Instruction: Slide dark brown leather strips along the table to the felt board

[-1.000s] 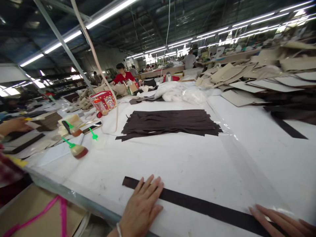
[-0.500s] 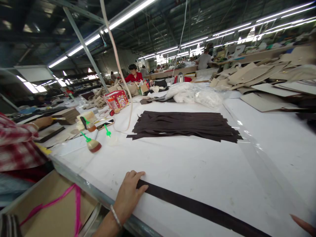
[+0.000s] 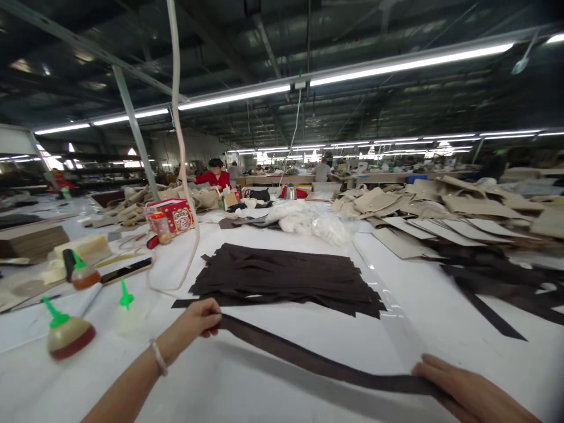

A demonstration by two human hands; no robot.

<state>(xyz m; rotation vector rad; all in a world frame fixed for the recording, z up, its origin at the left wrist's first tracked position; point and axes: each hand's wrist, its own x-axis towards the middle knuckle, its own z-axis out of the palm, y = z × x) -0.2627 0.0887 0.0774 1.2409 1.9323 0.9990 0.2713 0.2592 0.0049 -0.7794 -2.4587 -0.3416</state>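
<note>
A long dark brown strip [image 3: 304, 355] hangs slightly slack between my two hands, raised over the white tabletop [image 3: 211, 382]. My left hand [image 3: 198, 320] pinches its left end between thumb and fingers, just in front of a pile of similar dark strips [image 3: 282, 276]. At the lower right, my right hand [image 3: 458, 385] is closed around the other end; its thumb lies on top and the other fingers are partly hidden. The pile lies flat, its strips roughly side by side with uneven ends.
Green-tipped squeeze bottles [image 3: 70, 335] stand at the left near a phone [image 3: 126, 270]. Beyond the pile are a red patterned box [image 3: 174, 216] and clear plastic bags [image 3: 312, 222]. Beige panels [image 3: 440, 200] and more dark strips [image 3: 497, 288] lie right. A hose [image 3: 180, 117] hangs down.
My left hand has lifted its end of the strip off the table and moved toward the pile. My right hand has come into view, holding the other end. The view has turned right.
</note>
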